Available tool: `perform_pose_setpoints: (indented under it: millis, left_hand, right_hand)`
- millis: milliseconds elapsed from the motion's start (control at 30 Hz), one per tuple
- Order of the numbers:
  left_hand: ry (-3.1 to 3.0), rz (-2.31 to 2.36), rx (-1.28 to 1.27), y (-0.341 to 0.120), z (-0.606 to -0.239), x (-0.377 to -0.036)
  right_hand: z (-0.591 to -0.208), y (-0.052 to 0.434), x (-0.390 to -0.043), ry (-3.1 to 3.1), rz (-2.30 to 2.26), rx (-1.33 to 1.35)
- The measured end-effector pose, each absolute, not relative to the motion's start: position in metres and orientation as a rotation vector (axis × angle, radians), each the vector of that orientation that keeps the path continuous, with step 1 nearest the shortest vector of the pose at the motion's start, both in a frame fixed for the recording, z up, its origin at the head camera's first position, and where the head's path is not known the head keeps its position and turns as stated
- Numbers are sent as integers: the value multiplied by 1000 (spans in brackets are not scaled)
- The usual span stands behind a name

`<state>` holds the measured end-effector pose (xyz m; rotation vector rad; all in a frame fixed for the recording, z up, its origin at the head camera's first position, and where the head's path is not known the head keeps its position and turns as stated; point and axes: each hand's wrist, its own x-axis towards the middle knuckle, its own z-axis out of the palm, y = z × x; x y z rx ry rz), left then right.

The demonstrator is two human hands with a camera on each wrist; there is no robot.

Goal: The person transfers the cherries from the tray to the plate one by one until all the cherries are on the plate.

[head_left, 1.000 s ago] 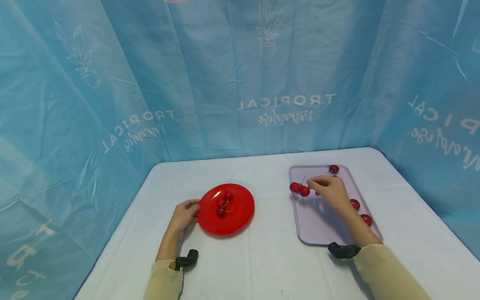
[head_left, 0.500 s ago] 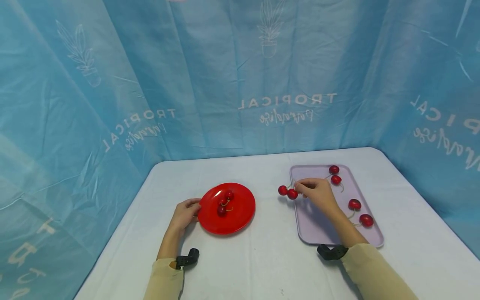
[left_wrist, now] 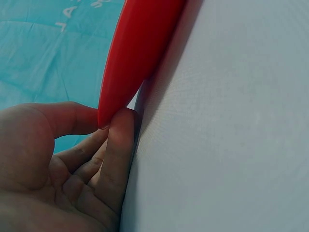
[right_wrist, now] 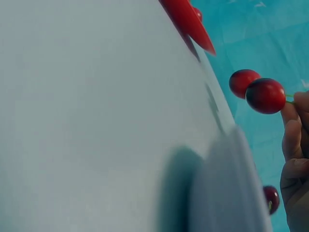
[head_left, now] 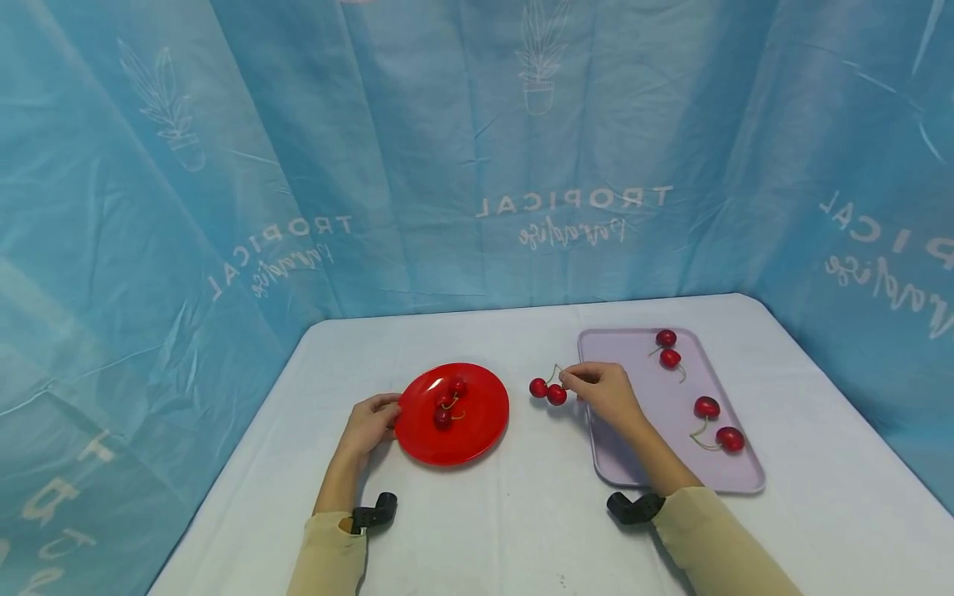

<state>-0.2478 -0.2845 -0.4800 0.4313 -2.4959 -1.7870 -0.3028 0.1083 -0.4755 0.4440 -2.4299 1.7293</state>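
My left hand [head_left: 368, 426] pinches the left rim of a round red plate [head_left: 488, 414]; in the left wrist view the thumb lies over the rim and fingers sit beneath it. A few cherries [head_left: 443, 418] with stems lie mid-plate. Between thumb and fingers of my right hand [head_left: 607, 397] are the stems of two joined cherries [head_left: 556, 395]. They hang above the white table, in the gap between plate and tray. The right wrist view shows these cherries [right_wrist: 265, 96] close up, with the fingertips [right_wrist: 301, 101] at their stems.
A lilac rectangular tray [head_left: 671, 406] lies at the right, partly under my right forearm. It carries one cherry pair [head_left: 669, 358] at the back and another cherry pair [head_left: 729, 439] nearer the front right. A blue printed curtain [head_left: 417, 165] stands behind the white table [head_left: 477, 538].
My right hand has carried the two cherries leftward from over the tray, past its left edge, toward the plate. The left hand stays on the plate's rim.
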Motion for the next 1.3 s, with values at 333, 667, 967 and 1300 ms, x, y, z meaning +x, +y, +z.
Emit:
perform_pose_setpoints:
  millis: [333,667,967,1300]
  left_hand:
    - [-2498,-1784,419,-287,-482,-250]
    - [-2503,-1776,433,-286,-484,-250]
    - [-2500,-1781,417,-287,-485,-249]
    - [-2482,-1800,405,-286,-483,-249]
  right_hand:
    - [-476,86,-302,-2446,1750,439]
    - [-473,63,-298,-2438,1798,473]
    - [-481,34,-297,-2423,1842,540]
    - [-486,6,-294,-2452,1833,518]
